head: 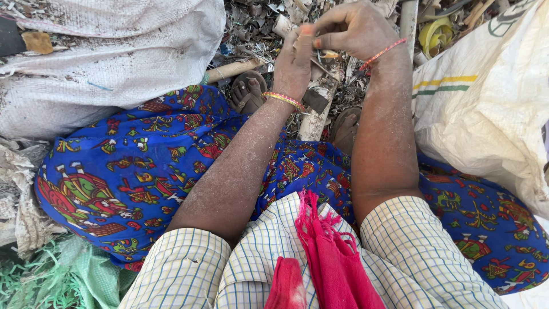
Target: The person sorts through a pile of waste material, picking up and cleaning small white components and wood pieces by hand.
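My left hand [293, 64] and my right hand [351, 28] meet at the top middle, above a heap of small scrap pieces [257, 28]. Both pinch one small thin scrap piece [328, 55] between their fingertips; it is too small to tell what it is. Each wrist wears a thread bracelet. My forearms reach out over my lap, which is covered by a blue patterned cloth [131, 171]. My sandalled feet [247, 91] show just below the hands.
A grey woven sack [114, 51] lies at the upper left, a white woven sack [486, 109] at the right. Pale tube pieces [314, 117] lie in the scrap. Green netting [63, 277] sits at the lower left. A red cloth [326, 252] hangs over my checked shirt.
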